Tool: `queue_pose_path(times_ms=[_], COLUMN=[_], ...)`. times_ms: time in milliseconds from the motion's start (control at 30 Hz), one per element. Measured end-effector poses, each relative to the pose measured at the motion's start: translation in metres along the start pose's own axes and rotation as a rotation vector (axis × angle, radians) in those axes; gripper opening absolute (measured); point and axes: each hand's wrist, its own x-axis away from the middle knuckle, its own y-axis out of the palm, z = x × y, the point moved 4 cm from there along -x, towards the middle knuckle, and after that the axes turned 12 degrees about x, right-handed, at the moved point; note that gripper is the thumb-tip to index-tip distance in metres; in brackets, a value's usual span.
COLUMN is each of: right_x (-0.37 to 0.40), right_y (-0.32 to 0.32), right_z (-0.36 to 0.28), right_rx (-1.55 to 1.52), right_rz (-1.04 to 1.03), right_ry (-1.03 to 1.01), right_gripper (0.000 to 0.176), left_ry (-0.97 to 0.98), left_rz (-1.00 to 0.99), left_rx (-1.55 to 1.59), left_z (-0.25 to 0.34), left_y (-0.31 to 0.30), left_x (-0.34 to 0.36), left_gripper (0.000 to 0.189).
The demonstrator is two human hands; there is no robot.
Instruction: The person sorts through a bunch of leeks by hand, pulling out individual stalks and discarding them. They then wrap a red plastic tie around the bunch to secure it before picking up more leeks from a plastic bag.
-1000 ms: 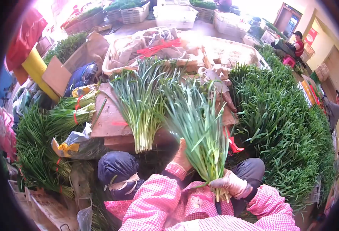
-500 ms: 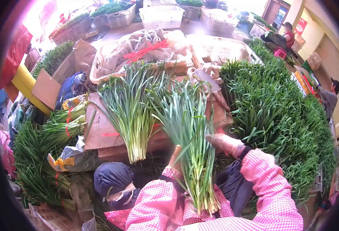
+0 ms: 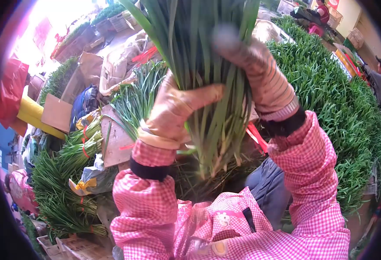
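A large bunch of garlic greens [image 3: 194, 47], with long flat leaves and pale stem ends pointing down, is held up before me. My left hand [image 3: 168, 112], in a pale glove, wraps its left side with the thumb across the front. My right hand [image 3: 262, 78], also gloved, grips the right side higher up; its thumb tip is blurred and its other fingers are hidden. Behind my left forearm, another bunch of greens [image 3: 134, 102] lies on a wooden board [image 3: 114, 147], partly covered. Red ties [image 3: 257, 138] show beside the held bunch.
Tied bundles of greens [image 3: 75, 151] are heaped at the left near a plastic bag [image 3: 93, 177]. A big mass of greens [image 3: 329, 117] fills the right side. A crate with cloth [image 3: 116, 65] stands behind the board. Two people [image 3: 322, 13] are at the upper right.
The bunch has risen from my lap towards the camera. Both hands have moved up with it, and the right hand now grips higher. The view has tilted and shifted.
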Motion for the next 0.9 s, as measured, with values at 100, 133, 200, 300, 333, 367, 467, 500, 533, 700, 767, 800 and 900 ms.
queue_pose_path(times_ms=[100,133,200,300,333,367,467,500,533,700,767,800,900], right_x=[-0.019,-0.025,-0.036,-0.049,-0.054,-0.057,-0.064,-0.063,-0.063,-0.076,-0.084,-0.084,-0.083], right_y=[0.000,0.001,-0.002,-0.005,-0.005,-0.006,-0.007,-0.007,-0.007,-0.008,-0.009,-0.009,-0.005], right_z=[-0.019,-0.024,-0.026,-0.022,-0.019,-0.016,-0.008,-0.004,-0.003,-0.006,-0.007,-0.007,-0.008], right_rx=[-0.093,-0.123,-0.152,-0.125,-0.118,-0.105,-0.070,-0.057,-0.049,-0.021,-0.015,-0.009,-0.001], right_rz=[0.034,0.043,0.044,-0.021,-0.042,-0.067,-0.152,-0.187,-0.216,-0.191,-0.184,-0.182,-0.177], right_ry=[-0.007,-0.007,-0.022,-0.107,-0.131,-0.159,-0.240,-0.268,-0.291,-0.280,-0.275,-0.275,-0.265], right_gripper=[0.037,0.032,0.027,0.028,0.028,0.028,0.030,0.030,0.030,0.032,0.033,0.033,0.035], left_ry=[0.179,0.221,0.283,0.387,0.451,0.481,0.499,0.498,0.492,0.462,0.450,0.447,0.448], left_rz=[-0.096,-0.165,-0.317,-0.048,-0.046,-0.034,-0.058,-0.074,-0.091,-0.148,-0.160,-0.173,-0.196], left_rx=[-0.350,-0.380,-0.348,-0.866,-0.840,-0.849,-0.827,-0.817,-0.807,-0.763,-0.755,-0.754,-0.749], left_z=[0.028,0.031,0.035,0.029,0.023,0.018,0.018,0.020,0.023,0.026,0.029,0.031,0.035], left_y=[0.009,0.006,-0.001,-0.004,0.000,0.000,0.000,-0.001,0.000,0.004,0.005,0.008,0.011], left_x=[-0.018,-0.024,-0.036,-0.047,-0.051,-0.054,-0.065,-0.070,-0.075,-0.094,-0.092,-0.093,-0.097], left_gripper=[0.024,0.024,0.025,0.031,0.035,0.035,0.034,0.033,0.033,0.031,0.030,0.030,0.029])
